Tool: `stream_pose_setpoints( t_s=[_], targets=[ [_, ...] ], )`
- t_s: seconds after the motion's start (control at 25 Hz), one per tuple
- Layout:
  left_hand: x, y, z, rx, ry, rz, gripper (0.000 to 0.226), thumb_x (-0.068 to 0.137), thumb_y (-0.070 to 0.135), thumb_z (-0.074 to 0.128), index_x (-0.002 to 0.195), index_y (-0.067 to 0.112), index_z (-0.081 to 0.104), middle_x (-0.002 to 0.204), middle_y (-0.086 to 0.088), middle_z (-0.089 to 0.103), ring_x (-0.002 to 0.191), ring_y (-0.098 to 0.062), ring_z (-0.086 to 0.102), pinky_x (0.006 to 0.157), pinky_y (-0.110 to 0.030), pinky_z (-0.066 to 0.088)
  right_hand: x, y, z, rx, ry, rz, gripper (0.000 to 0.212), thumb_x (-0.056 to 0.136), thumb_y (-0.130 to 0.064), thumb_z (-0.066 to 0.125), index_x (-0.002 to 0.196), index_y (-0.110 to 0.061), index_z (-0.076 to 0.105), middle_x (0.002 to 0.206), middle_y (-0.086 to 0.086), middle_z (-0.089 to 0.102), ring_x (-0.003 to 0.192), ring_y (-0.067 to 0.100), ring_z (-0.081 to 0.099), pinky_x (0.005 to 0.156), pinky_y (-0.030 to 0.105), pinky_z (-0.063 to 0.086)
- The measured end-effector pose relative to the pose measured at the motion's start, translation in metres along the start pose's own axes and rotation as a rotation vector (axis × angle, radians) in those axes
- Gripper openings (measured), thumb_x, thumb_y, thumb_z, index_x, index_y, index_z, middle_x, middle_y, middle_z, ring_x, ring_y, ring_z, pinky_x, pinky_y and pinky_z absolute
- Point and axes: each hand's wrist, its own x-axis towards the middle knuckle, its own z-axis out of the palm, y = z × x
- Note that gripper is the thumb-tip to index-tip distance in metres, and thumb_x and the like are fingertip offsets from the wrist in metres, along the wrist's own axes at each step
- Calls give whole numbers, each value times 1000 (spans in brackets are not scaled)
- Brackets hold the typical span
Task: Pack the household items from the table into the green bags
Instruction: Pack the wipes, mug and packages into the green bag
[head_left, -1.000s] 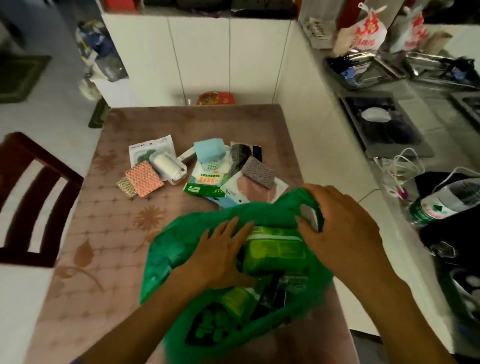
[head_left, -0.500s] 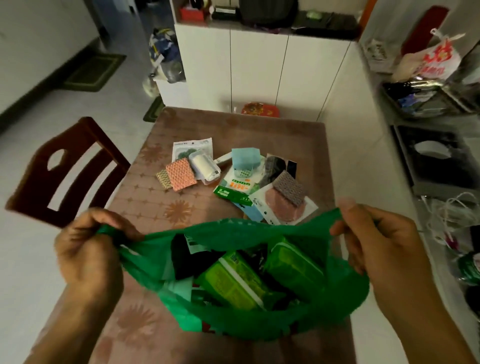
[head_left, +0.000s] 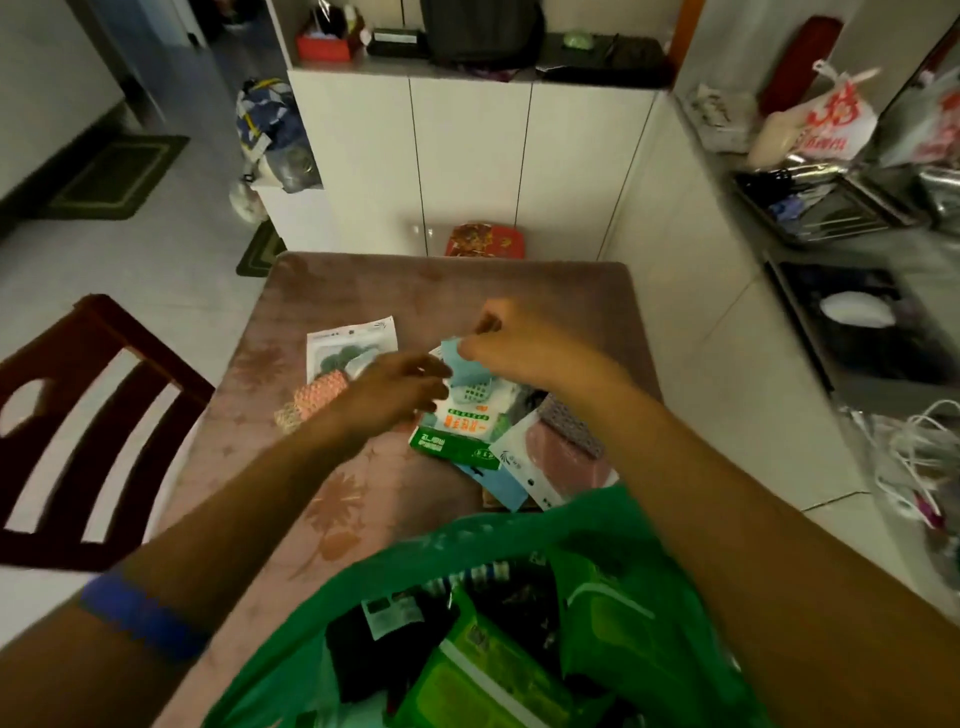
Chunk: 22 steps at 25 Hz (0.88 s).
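Note:
An open green bag (head_left: 597, 525) sits at the near edge of the table (head_left: 467, 286), with green packs (head_left: 483, 680) and dark items inside. Beyond it lies a pile of loose items. My right hand (head_left: 519, 345) pinches the top of a light blue box (head_left: 470, 371) that rests on a white and green packet (head_left: 467, 426). Just left of that box, my left hand (head_left: 400, 389) reaches in, blurred, and covers the white roll. A pink scrubber (head_left: 319, 392), a grey scrubber (head_left: 569, 423) and a packet of green pads (head_left: 337, 348) lie around them.
A dark wooden chair (head_left: 88, 415) stands at the table's left side. On the right, a counter (head_left: 883, 260) holds trays, bags and white cables (head_left: 914, 457). White cabinets and a red box (head_left: 485, 240) on the floor lie beyond the table's far edge.
Both hands have let go of the green bag's rim and reached forward to the pile. My right hand has closed on the light blue box.

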Motion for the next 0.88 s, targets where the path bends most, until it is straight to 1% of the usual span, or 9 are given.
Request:
stream_pose_setpoints(
  t_s=[0.12, 0.2, 0.36, 0.48, 0.56, 0.68, 0.76, 0.84, 0.88],
  targets=[
    [46, -16, 45, 577, -54, -36, 36, 84, 19, 68, 119, 18, 58, 120, -6, 64, 101, -20, 63, 81, -32, 55, 57, 56, 39, -154, -87, 193, 35, 87, -26, 63, 120, -17, 58, 111, 6, 65, 81, 16, 60, 62, 28, 50],
    [76, -43, 47, 666, 44, -6, 50, 80, 22, 69, 127, 20, 53, 126, -6, 61, 108, -24, 59, 83, -35, 51, 67, 111, 64, -147, -34, 248, 45, 82, -27, 67, 124, -19, 54, 110, 3, 62, 83, 17, 60, 62, 31, 52],
    [147, -64, 51, 824, 214, 285, 82, 69, 23, 78, 140, 14, 37, 140, -12, 46, 125, -33, 44, 98, -46, 43, 71, 193, 105, -138, 22, 360, 69, 84, -34, 67, 144, -18, 36, 145, 10, 45, 126, 31, 48, 100, 48, 46],
    [193, -62, 57, 860, 54, 177, 103, 68, 40, 81, 148, 14, 21, 145, -15, 39, 131, -36, 36, 106, -53, 34, 62, 229, 123, -205, -42, 468, 92, 82, -39, 67, 153, -23, 11, 160, 6, 17, 142, 35, 27, 110, 56, 34],
    [201, -63, 63, 925, 26, 44, 105, 63, 56, 79, 144, 11, 28, 142, -18, 40, 129, -38, 37, 104, -51, 34, 62, 245, 126, -194, -48, 476, 99, 80, -40, 70, 154, -26, 5, 162, 5, 11, 144, 35, 22, 110, 58, 31],
    [177, -55, 66, 823, 25, -51, 105, 58, 64, 78, 137, 8, 39, 141, -18, 42, 130, -37, 39, 101, -47, 41, 70, 246, 120, -117, 34, 459, 99, 79, -38, 73, 153, -23, 10, 159, 9, 20, 141, 35, 28, 110, 55, 33],
    [151, -38, 59, 584, 61, 20, 92, 54, 64, 79, 124, 12, 50, 126, -9, 57, 113, -27, 55, 87, -41, 53, 79, 229, 109, 10, 98, 437, 86, 80, -31, 73, 150, -18, 25, 151, 13, 37, 132, 33, 43, 104, 51, 42],
    [110, -16, 48, 323, 105, 64, 74, 49, 67, 77, 105, 25, 52, 104, 7, 61, 89, -11, 61, 65, -29, 55, 76, 192, 94, 301, 101, 338, 68, 83, -17, 71, 142, -21, 40, 140, 13, 51, 115, 23, 58, 94, 46, 52],
    [89, -7, 43, 233, 129, 58, 73, 48, 71, 74, 105, 31, 52, 100, 11, 61, 85, -7, 61, 62, -26, 55, 70, 171, 86, 524, 65, 262, 63, 82, -9, 70, 138, -26, 46, 135, 12, 56, 107, 18, 63, 88, 41, 56]
  ],
)
